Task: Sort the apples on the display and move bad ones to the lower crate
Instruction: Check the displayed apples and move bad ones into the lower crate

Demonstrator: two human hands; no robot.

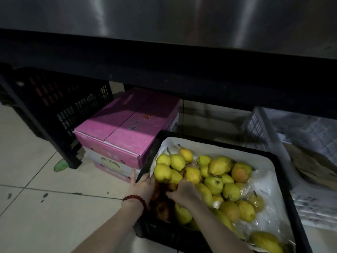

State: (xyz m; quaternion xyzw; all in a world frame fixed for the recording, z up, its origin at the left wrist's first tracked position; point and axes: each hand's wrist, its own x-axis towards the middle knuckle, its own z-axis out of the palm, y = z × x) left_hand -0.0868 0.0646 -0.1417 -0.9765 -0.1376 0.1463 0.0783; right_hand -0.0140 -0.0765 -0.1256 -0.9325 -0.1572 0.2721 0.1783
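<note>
A black lower crate [220, 141] lined with white paper stands on the floor. It holds many yellow-green pears [215, 185]. A few dark reddish apples [162, 207] lie in its near left corner. My left hand [144, 187], with a red bead bracelet on the wrist, rests at that corner, thumb outside the rim and fingers inside over the apples. Whether it grips anything is hidden. My right hand [184, 192] is beside it, fingers curled down around a reddish apple [172, 187] between the two hands.
A dark metal display shelf [164, 57] overhangs the crate. Under it sit a pink cardboard box [127, 128], an empty black crate [54, 99] at the left and a pale crate [264, 128] at the right. A green scrap [61, 165] lies on the tiled floor.
</note>
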